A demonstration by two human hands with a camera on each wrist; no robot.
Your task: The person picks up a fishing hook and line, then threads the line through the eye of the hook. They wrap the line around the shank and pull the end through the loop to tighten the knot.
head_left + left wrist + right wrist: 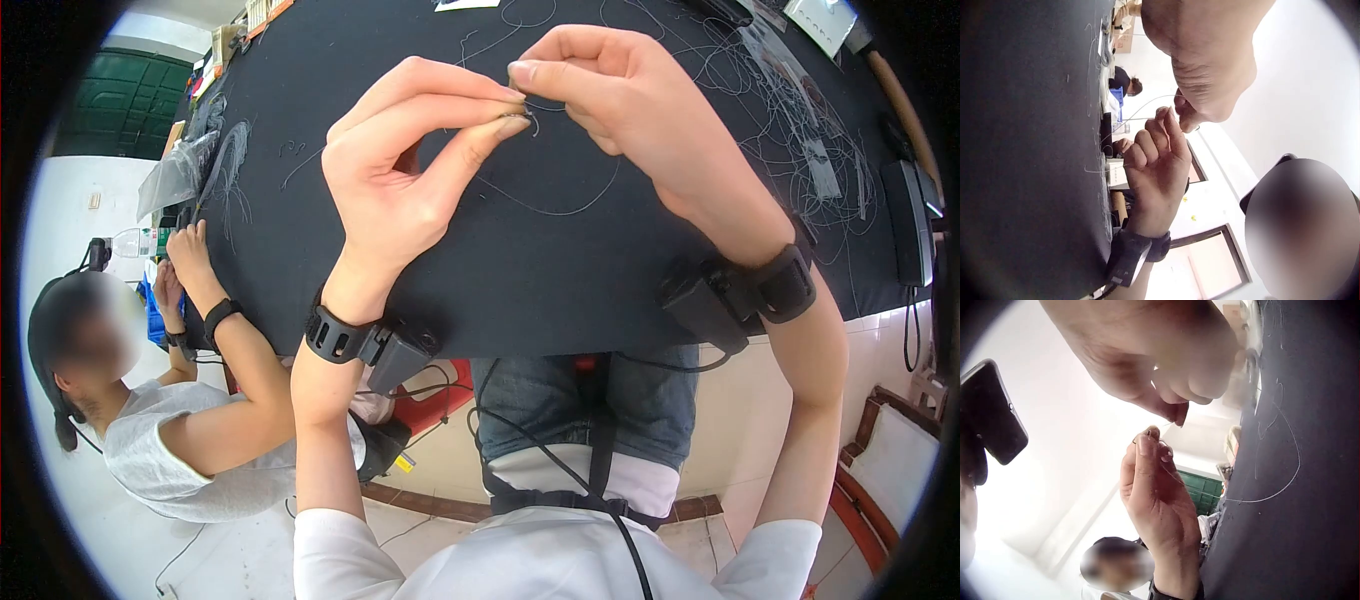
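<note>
Hook [534, 122], above worktop [560, 290]: with left hand [410, 150], nearer, pinching it between thumb and fingers; with right hand [630, 95], apparently pinching fine line [556, 213] just beyond; hook's long axis being too small to tell.

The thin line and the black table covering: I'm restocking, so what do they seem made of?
Thin line: probably plastic monofilament, perhaps nylon; smooth, faintly shiny, holding springy curves. Black table covering: likely cloth; matt, showing no sharp reflections, though no weave can be made out.
</note>
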